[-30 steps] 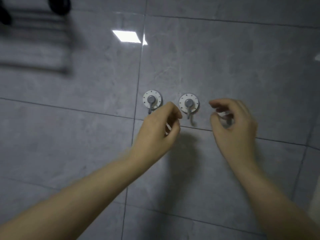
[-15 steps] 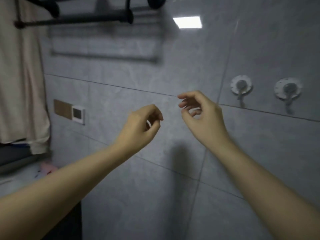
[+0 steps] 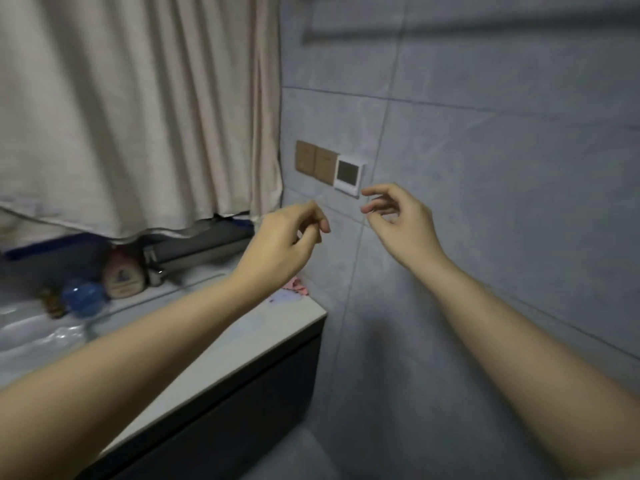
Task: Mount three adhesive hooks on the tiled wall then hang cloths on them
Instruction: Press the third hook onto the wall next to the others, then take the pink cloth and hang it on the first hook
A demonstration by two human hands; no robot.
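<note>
Both hands hover before the grey tiled wall [image 3: 485,202], near a white wall panel [image 3: 349,172]. The left hand [image 3: 284,237] and right hand [image 3: 401,220] hang loosely curled, seemingly holding nothing. A pink cloth [image 3: 295,285] lies on the counter [image 3: 249,341], left.

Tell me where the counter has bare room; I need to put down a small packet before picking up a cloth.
The light counter looks bare along its front edge, between the left forearm and the wall-side corner. Near the wall lies a pink cloth, with small specks beside it. The far left is crowded: a blue round container, a pink-capped bottle and clear plastic wrap.
</note>
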